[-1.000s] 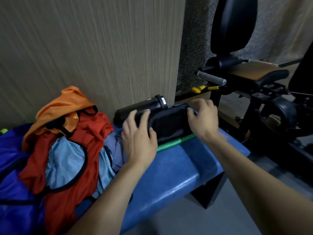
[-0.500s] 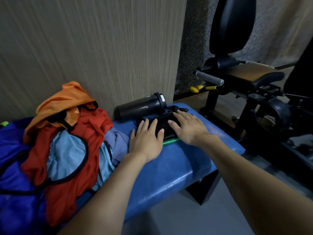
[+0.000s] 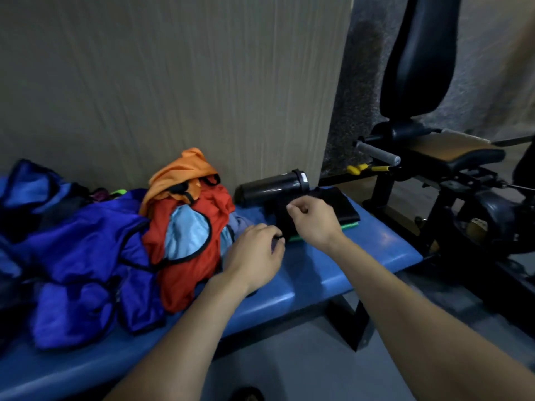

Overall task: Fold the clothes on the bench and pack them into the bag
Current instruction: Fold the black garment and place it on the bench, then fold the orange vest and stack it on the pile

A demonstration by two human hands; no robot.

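Observation:
A folded black garment (image 3: pixel 344 208) lies on a folded green one (image 3: pixel 348 226) near the right end of the blue bench (image 3: pixel 333 273). My left hand (image 3: pixel 254 256) sits at the black garment's near-left corner, fingertips pinched on its edge. My right hand (image 3: pixel 314 222) hovers over the garment with fingers curled and thumb against forefinger, nothing visible in it. Left of my hands is a heap of unfolded clothes: an orange piece (image 3: pixel 182 172), a red one (image 3: pixel 191 267), a light blue one (image 3: pixel 188 233) and purple-blue ones (image 3: pixel 86 256). A blue bag (image 3: pixel 29 189) lies at the far left.
A black bottle (image 3: pixel 272 186) lies on its side against the wall, just behind the folded garments. A black exercise machine (image 3: pixel 451 163) with a padded seat and a grey handle stands right of the bench. Grey floor lies below the bench's front edge.
Both hands lay flat on the black garment; now they are lifted and curled, the left drawn back to its near-left corner. The view has swung left, showing more clothes and the bag.

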